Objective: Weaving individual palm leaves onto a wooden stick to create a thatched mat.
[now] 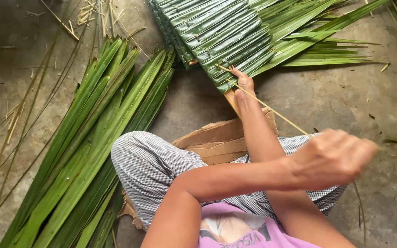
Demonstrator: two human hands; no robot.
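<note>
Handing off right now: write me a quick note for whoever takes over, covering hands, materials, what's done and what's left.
Left hand: crossed over to the right, fist shut on the thin strip, which runs taut from the panel. The hand is blurred.
Right hand: fingers laid on the near edge of the folded-leaf panel, by its wooden slat.
Done: a row of leaves is folded into the panel.
Left: the loose leaf pile on the floor at the left, unfolded.
</note>
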